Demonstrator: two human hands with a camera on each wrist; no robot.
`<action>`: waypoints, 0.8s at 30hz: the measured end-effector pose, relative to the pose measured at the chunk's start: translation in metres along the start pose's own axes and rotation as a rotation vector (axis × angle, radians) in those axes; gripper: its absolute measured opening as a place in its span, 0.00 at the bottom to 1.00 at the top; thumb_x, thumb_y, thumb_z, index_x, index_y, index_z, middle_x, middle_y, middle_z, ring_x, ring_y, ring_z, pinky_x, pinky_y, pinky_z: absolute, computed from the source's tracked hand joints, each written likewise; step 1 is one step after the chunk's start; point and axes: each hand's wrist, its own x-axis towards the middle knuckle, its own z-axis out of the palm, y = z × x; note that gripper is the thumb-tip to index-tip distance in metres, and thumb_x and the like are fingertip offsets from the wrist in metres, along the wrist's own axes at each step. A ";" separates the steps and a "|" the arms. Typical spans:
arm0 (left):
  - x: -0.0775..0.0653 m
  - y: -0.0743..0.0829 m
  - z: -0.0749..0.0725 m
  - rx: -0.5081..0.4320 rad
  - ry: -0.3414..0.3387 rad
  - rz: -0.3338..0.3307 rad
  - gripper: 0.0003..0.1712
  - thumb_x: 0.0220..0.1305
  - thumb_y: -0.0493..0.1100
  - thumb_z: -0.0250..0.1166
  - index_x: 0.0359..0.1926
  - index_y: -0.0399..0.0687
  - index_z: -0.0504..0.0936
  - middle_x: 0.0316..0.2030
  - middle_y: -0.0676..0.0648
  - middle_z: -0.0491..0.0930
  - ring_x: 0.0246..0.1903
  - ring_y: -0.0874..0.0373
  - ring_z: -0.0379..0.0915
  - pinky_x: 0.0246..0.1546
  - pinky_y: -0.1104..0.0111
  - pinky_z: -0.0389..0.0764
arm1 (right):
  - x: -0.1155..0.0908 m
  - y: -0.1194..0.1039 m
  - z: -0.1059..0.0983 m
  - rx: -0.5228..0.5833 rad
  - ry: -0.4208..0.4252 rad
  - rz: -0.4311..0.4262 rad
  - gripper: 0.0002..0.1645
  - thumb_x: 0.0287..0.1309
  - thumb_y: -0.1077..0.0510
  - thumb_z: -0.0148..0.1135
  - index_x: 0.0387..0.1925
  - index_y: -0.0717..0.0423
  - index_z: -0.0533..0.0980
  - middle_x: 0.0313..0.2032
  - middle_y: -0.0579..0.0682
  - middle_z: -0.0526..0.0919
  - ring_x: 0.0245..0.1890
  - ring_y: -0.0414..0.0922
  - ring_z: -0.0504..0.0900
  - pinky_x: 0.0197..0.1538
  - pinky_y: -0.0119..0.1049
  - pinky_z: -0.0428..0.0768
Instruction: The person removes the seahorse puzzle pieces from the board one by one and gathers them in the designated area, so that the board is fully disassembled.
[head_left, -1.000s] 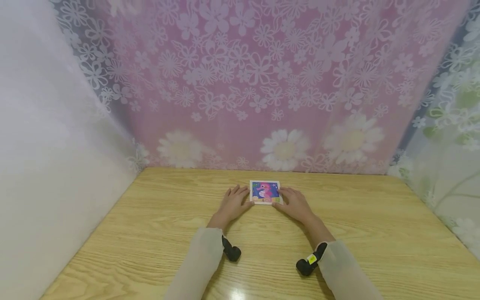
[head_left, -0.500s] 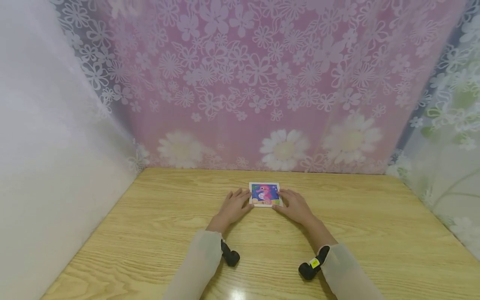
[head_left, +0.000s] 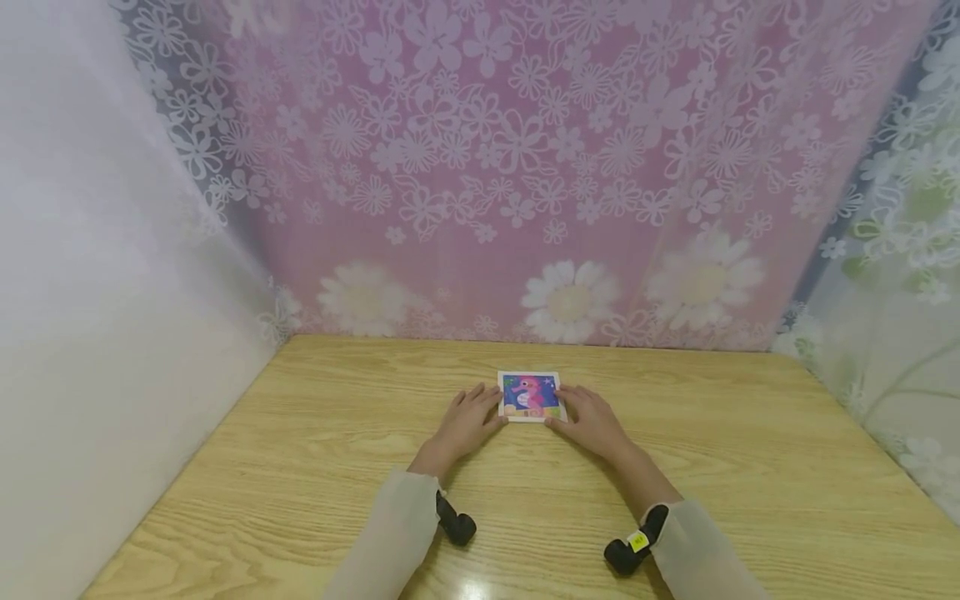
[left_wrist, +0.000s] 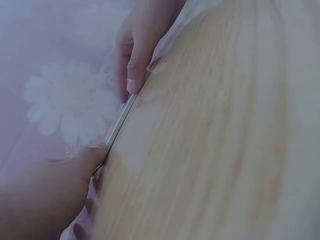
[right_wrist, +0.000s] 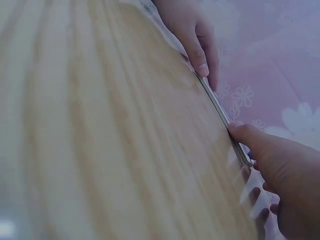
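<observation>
A small square picture board lies flat on the wooden table, with a white border and a pink seahorse on blue. My left hand holds its left side, the thumb at the near left corner and fingers along the side edge. On the opposite side, my right hand holds it the same way. From the left wrist, the board's thin edge shows between the two thumbs. The right wrist view has the board low against the tabletop, its near corner beside my right thumb; the picture face is hidden there.
The wood-grain table stretches out around both arms. A pink flowered curtain hangs along its back edge. White cloth stands at the left, and a flowered sheet at the right. Each wrist wears a black camera.
Both hands have moved the picture board a short way toward me across the table. Their hold on its two sides looks the same throughout.
</observation>
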 end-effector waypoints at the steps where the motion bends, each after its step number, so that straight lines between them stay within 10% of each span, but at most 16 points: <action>1: -0.001 0.000 0.001 -0.003 0.003 0.002 0.31 0.68 0.57 0.49 0.65 0.46 0.64 0.65 0.49 0.59 0.66 0.50 0.46 0.62 0.51 0.47 | -0.001 -0.001 0.000 -0.003 0.000 0.003 0.36 0.54 0.44 0.62 0.57 0.65 0.70 0.59 0.61 0.68 0.61 0.63 0.59 0.60 0.59 0.54; 24: -0.020 0.008 -0.003 -0.031 0.011 0.031 0.30 0.67 0.56 0.51 0.64 0.45 0.66 0.65 0.47 0.60 0.66 0.48 0.47 0.62 0.51 0.47 | -0.019 -0.011 -0.002 -0.038 0.019 -0.053 0.35 0.53 0.45 0.62 0.55 0.66 0.71 0.57 0.62 0.70 0.59 0.64 0.62 0.59 0.58 0.56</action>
